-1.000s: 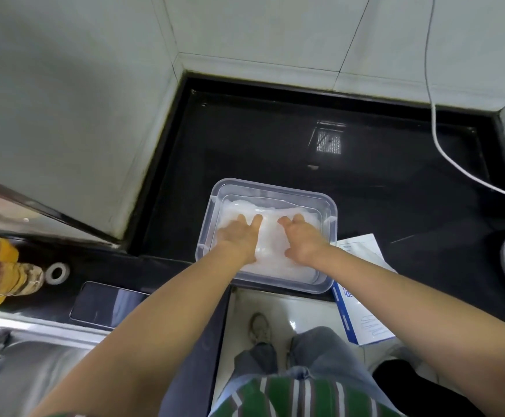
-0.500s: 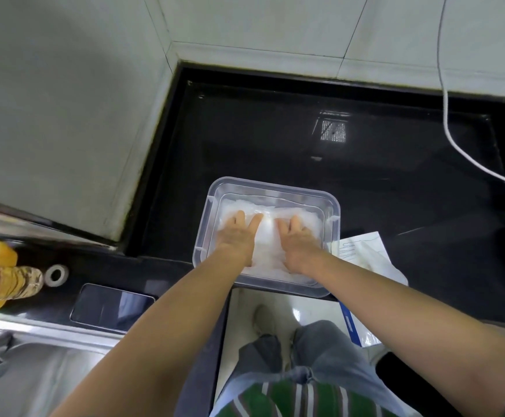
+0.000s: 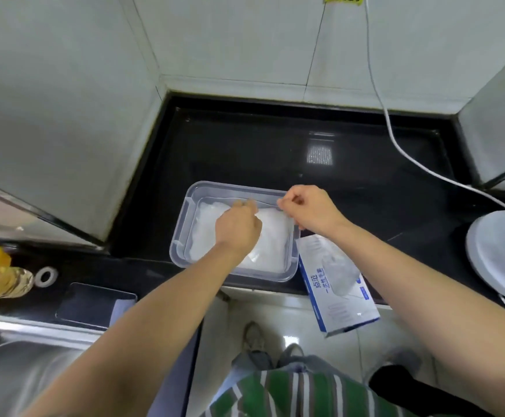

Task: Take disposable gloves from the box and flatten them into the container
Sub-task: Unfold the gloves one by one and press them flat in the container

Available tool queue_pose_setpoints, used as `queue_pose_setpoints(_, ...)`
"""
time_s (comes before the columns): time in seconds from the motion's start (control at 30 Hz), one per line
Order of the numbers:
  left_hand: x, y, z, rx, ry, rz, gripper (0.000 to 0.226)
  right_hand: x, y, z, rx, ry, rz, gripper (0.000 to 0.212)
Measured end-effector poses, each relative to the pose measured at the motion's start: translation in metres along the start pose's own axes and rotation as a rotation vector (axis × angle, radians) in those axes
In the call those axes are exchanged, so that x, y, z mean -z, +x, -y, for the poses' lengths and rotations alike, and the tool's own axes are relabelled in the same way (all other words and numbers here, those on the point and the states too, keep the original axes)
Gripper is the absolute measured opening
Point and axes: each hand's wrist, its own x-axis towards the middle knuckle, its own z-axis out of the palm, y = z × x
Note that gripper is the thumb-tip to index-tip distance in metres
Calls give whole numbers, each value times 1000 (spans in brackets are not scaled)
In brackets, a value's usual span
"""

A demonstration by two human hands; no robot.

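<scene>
Nearest me, one box (image 3: 338,284) lies flat with its near end hanging past the counter (image 3: 245,152) edge. Its far end sits just beside the right wall of the one clear container (image 3: 182,233).

Inside the container is a white, filmy pile of gloves (image 3: 275,251). I cannot count them, because the layers blur into one another.

My left hand (image 3: 237,228) reaches over the pile with its fingers bent down at the far side, and it appears to pinch one end of the top glove (image 3: 271,212). My right hand (image 3: 311,210) is above the container's far right corner. Its fingers are curled and thumb and fingertip nip the other end of that glove, so a thin edge runs taut between the two hands.

I judge the glove to be almost weightless, limp and slippery, and likely to cling, crease or tear if tugged. I would hold it at the edge corners, as now, lay it down, then smooth it with flat palms.

Beyond the hands is bare black counter, then one white cable (image 3: 395,139) running down the tiled wall.
</scene>
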Motion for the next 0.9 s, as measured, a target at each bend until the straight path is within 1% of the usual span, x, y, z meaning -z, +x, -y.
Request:
queue_pose_setpoints(0.07, 0, -13, -29, -48, -71, -59, 23, 19, -14, -21, -56, -66, -73, 28)
queue_pose_setpoints(0.1, 0, -19, -42, -76, -88, -64, 20, 27, -20, -33, -123, -87, -62, 31)
queue_pose_setpoints(0.17, -2, -34, -68, -139, -98, -50, 15, 38, -34, -58, -275, -89, 19, 42)
queue_pose_setpoints(0.23, -10, -46, -88, -186, -93, -4, 15, 44, -47, -76, -371, -80, 113, 55)
queue_pose_setpoints(0.27, -16, -53, -98, -197, -86, 21, 14, 45, -53, -84, -405, -106, 163, 58)
queue_pose_setpoints(0.3, -22, -58, -105, -193, -65, 61, 13, 45, -59, -91, -437, -141, 213, 55)
queue_pose_setpoints(0.37, -34, -66, -114, -150, -5, 197, 19, 44, -67, -102, -480, -196, 255, 37)
queue_pose_setpoints(0.4, -41, -72, -117, -135, 34, 296, 26, 43, -71, -107, -488, -201, 228, 29)
queue_pose_setpoints(0.47, -55, -81, -117, -157, 114, 502, 39, 43, -74, -116, -481, -205, 105, 15)
queue_pose_setpoints(0.5, -62, -85, -116, -177, 131, 569, 45, 44, -75, -119, -450, -205, 44, 11)
queue_pose_setpoints(0.57, -72, -88, -109, -190, 135, 632, 58, 47, -76, -124, -355, -103, -27, 17)
queue_pose_setpoints(0.63, -79, -88, -102, -205, 168, 655, 66, 51, -81, -125, -275, 113, -94, 20)
queue_pose_setpoints(0.7, -82, -89, -96, -219, 204, 673, 67, 57, -85, -121, -232, 367, -191, 17)
queue_pose_setpoints(0.77, -83, -88, -95, -224, 203, 671, 61, 64, -88, -115, -234, 554, -261, 17)
queue_pose_setpoints(0.9, -78, -81, -100, -192, 78, 589, 39, 74, -90, -107, -186, 597, -286, 27)
